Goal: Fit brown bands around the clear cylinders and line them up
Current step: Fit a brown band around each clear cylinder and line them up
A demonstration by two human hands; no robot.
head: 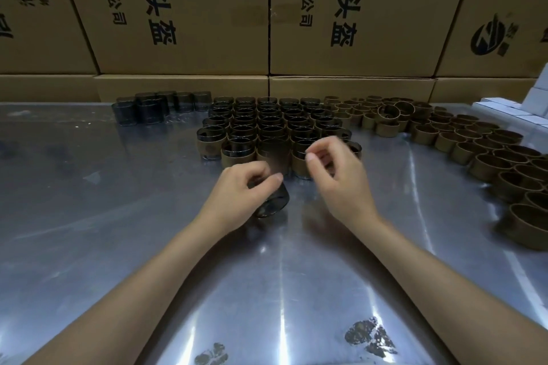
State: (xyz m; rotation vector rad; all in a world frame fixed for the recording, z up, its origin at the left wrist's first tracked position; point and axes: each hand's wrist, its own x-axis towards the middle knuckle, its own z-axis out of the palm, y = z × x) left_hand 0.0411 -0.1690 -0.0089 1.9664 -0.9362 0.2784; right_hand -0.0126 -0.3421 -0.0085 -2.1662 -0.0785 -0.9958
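Centrally, left hand [237,190] grips bare clear cylinder [271,201]; right hand [335,169] empty.

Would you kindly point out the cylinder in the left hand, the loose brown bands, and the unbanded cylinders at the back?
held cylinder [274,201], head view, its dark side wall.
loose brown bands [486,166], head view, one band's outer face.
unbanded cylinders [149,111], head view, front cylinder's wall.

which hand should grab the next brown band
Right. The loose brown bands lie on that side of the table, and the right hand holds nothing, while the left hand grips a clear cylinder.
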